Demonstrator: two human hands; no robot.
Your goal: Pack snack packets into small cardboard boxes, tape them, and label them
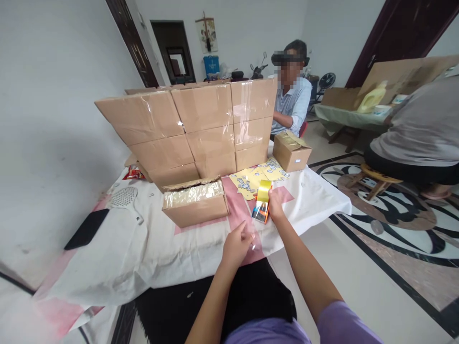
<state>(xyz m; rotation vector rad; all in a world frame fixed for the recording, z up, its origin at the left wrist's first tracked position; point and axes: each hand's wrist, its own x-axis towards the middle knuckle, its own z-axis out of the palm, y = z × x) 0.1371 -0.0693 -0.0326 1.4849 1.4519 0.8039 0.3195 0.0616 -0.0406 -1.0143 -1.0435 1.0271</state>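
My right hand [275,204] is wrapped around an orange tape dispenser [266,217] with a yellowish roll of tape [265,190] in it, held above the table. To its left and lower, my left hand [235,244] is closed in a pinch beside a glinting strip of clear tape [253,242]. Left of the dispenser, and beyond my left hand, lies a small cardboard box [195,205]. Its upper side shows shiny, clear-wrapped contents between raised flap edges. Neither hand touches this box.
Stacked cardboard boxes [210,126] form a wall across the table's back. Yellow printed sheets [247,181] and another carton [292,152] lie to the right. On the left are a white perforated paddle [125,198] and a black flat object [88,228]. One person sits opposite, another at right.
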